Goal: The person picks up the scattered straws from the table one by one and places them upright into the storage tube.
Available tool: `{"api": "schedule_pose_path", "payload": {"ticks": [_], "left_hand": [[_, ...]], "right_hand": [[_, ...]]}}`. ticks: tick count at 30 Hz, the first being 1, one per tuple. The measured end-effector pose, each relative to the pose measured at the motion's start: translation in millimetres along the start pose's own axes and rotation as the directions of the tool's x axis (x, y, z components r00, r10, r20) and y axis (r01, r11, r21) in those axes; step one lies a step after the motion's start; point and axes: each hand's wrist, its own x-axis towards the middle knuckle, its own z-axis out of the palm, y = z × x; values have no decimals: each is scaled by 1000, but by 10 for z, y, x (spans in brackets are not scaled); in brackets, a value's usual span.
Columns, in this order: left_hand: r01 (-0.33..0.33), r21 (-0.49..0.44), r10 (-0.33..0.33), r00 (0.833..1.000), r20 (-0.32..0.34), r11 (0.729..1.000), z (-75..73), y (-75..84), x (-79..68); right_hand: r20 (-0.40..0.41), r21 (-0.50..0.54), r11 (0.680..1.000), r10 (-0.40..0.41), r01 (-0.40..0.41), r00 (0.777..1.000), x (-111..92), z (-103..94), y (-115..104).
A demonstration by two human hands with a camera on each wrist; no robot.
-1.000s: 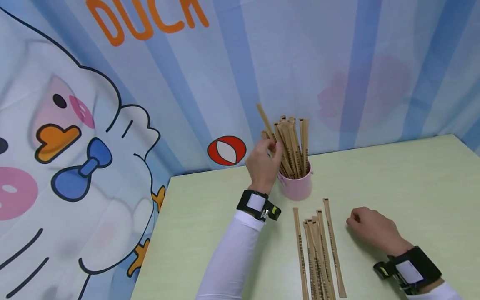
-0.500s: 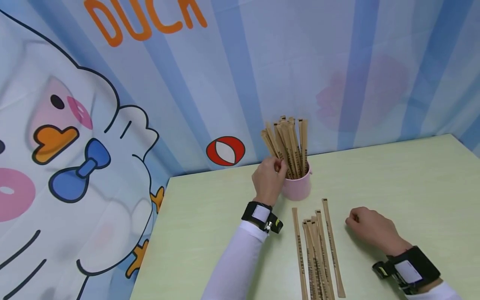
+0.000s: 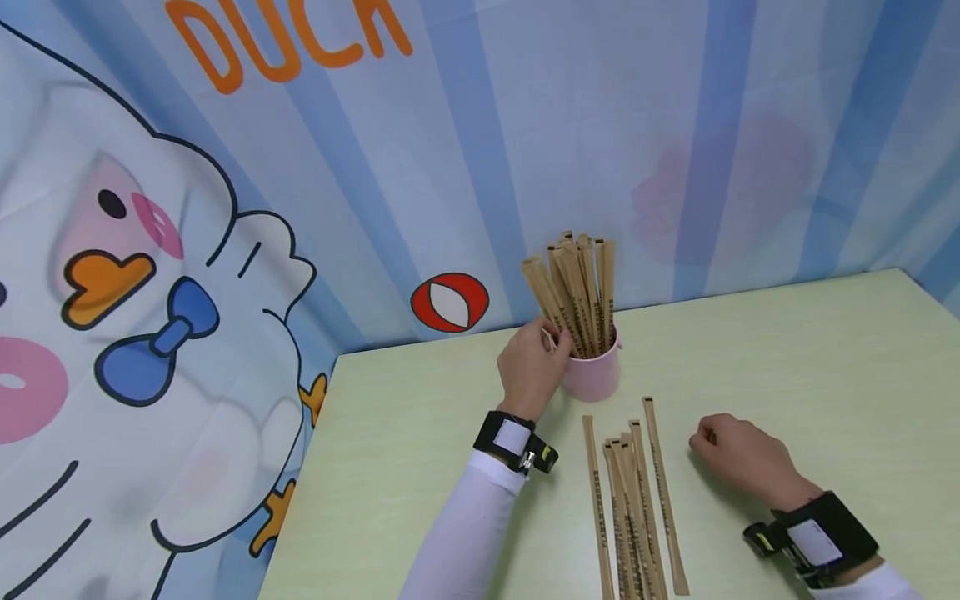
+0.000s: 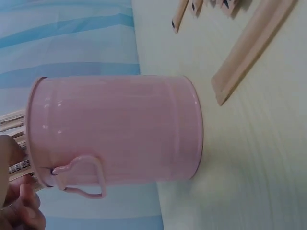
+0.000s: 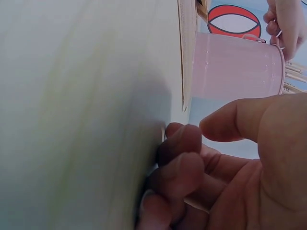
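A pink metal bucket (image 3: 591,379) stands upright near the back of the table, packed with several slim brown paper-wrapped sticks (image 3: 581,292). My left hand (image 3: 531,367) is at its left rim, thumb and fingertips around the lower part of a leaning stick. In the left wrist view, printed brown paper (image 4: 19,166) shows between the thumb and fingers. More of the same wrapped sticks (image 3: 632,500) lie side by side on the table in front of the bucket. My right hand (image 3: 742,454) rests on the table to their right, fingers loosely curled, holding nothing.
The pale green table (image 3: 810,358) ends at a blue striped curtain (image 3: 600,125) printed with a white duck and a red ball. A small handle (image 4: 84,175) sticks out from the bucket's side. Black camera bands (image 3: 510,437) circle both wrists.
A second ago the left hand held a wrapped stick tilted above the bucket. The hand came down to the rim, lowering the stick among the others, then shifted slightly left. The right hand stayed put.
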Motion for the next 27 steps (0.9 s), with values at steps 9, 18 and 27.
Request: {"api": "schedule_pose_path", "payload": {"ticks": [9,18,27], "left_hand": [[-2,-113,0,1000,-16,994,-344,60,-121],[49,-58,-34,971,238,997,-639,146,-514],[61,79,-91,884,459,995,-693,-110,-971]], "right_hand": [[-3,-4,1000,-7,7,1000,20,-32,23],[0,20,1000,-13,13,1000,8,-28,-12],[7,14,1000,-10,9,1000,-13,-14,-12]]}}
